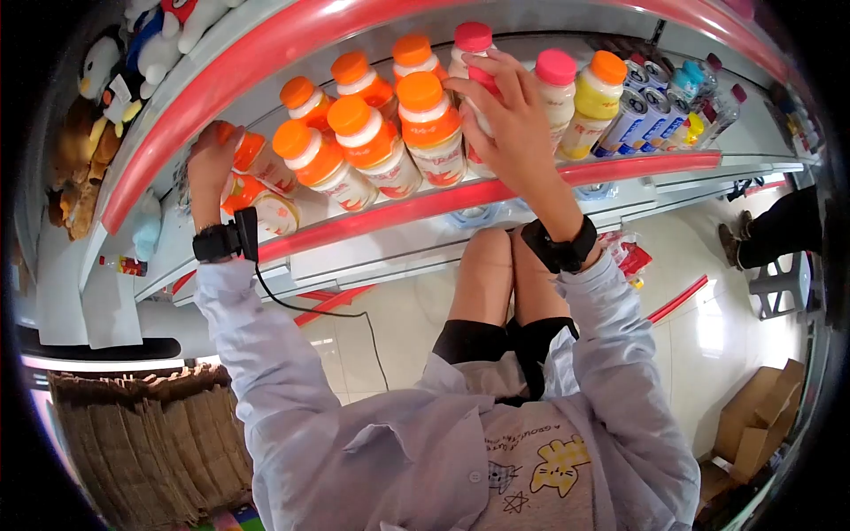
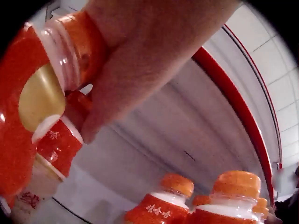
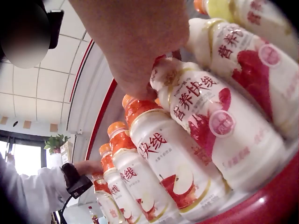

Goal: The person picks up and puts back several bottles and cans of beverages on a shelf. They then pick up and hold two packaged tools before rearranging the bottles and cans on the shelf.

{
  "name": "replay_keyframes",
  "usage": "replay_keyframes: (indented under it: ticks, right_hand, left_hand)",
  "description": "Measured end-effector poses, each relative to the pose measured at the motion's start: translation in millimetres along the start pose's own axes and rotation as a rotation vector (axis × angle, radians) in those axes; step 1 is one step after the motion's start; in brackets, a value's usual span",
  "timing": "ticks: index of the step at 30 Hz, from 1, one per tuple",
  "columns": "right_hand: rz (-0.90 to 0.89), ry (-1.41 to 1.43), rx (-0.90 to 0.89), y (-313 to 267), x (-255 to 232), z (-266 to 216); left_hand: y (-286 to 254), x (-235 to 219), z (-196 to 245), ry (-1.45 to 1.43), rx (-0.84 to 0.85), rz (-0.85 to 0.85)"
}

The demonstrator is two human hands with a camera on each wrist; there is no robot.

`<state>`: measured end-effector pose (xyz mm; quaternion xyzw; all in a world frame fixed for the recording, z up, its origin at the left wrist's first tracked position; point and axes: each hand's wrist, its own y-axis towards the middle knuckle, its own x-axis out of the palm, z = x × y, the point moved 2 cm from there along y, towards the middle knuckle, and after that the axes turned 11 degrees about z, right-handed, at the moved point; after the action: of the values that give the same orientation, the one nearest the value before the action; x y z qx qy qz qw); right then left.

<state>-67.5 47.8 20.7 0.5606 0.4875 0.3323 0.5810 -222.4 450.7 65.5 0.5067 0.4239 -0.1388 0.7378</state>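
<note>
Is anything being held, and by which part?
The right grip holds a pink-capped bottle around its cap. The left grip seems to hold an orange-capped bottle by the cap.

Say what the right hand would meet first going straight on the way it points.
Beyond the front pink-capped bottle it grips, the right hand would probably meet the rear pink-capped bottle, though the depth between them is unclear.

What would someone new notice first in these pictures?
Probably the bright orange-capped bottles bunched on the shelf in the middle of the head view. Next, perhaps, the right hand gripping a pink-capped bottle to their right, then the penguin-like plush toy at the upper left.
</note>
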Motion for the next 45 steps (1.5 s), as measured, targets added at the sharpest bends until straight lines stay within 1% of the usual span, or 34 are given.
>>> replay_keyframes:
  ticks: [2,5,11,14,16,20,23,24,26,28,29,30,32,35,38,39,42,45]
  right_hand:
    - [0.001,0.009,0.009,0,0,-1]
    - [0.009,0.029,0.015,1,0,0]
    - [0.018,0.017,0.02,2,0,-3]
    - [0.031,0.033,0.02,2,1,-2]
    - [0.006,0.022,0.033,2,0,-4]
    - [0.01,0.036,0.033,1,0,-3]
    - [0.003,0.04,0.026,2,0,-3]
    - [0.002,0.04,0.023,2,-1,-3]
    - [-0.004,0.038,0.021,2,-1,-3]
    - [0.006,0.037,0.015,0,1,-1]
    - [0.011,0.037,0.011,-1,1,-1]
    - [0.01,0.037,0.01,-1,1,-1]
    - [0.009,0.036,0.005,0,0,-1]
    - [0.001,0.041,0.005,0,-2,0]
    - [0.0,0.032,-0.002,1,-3,-1]
    - [0.003,0.034,0.001,0,-2,-1]
    - [0.009,0.044,0.008,-1,1,-1]
    - [0.007,0.033,0.01,0,0,-1]
  left_hand:
    - [-6,1,-1,0.056,0.046,0.062]
    - [-8,4,-13,0.001,0.108,0.139]
    - [-13,5,-21,0.047,0.052,0.18]
    - [-21,-8,5,0.088,-0.043,0.156]
    - [-25,-17,23,0.103,-0.063,0.14]
    - [-24,-21,35,0.147,-0.095,0.076]
    - [-27,-21,35,0.079,0.103,0.282]
    - [-29,-27,44,0.007,0.117,0.278]
    - [-40,-48,88,-0.139,0.146,0.264]
    - [-59,-63,142,-0.282,-0.072,0.03]
    - [-66,-64,156,-0.351,-0.182,-0.087]
    - [-67,-61,158,-0.313,-0.058,-0.02]
    - [-71,-47,161,-0.237,0.19,0.117]
    - [-65,-43,142,-0.201,0.154,0.125]
    - [-67,-50,119,-0.216,0.039,0.072]
    - [-67,-54,115,-0.213,0.033,0.043]
    - [-71,-52,96,-0.14,0.143,0.178]
    - [-68,-57,91,-0.101,0.077,0.089]
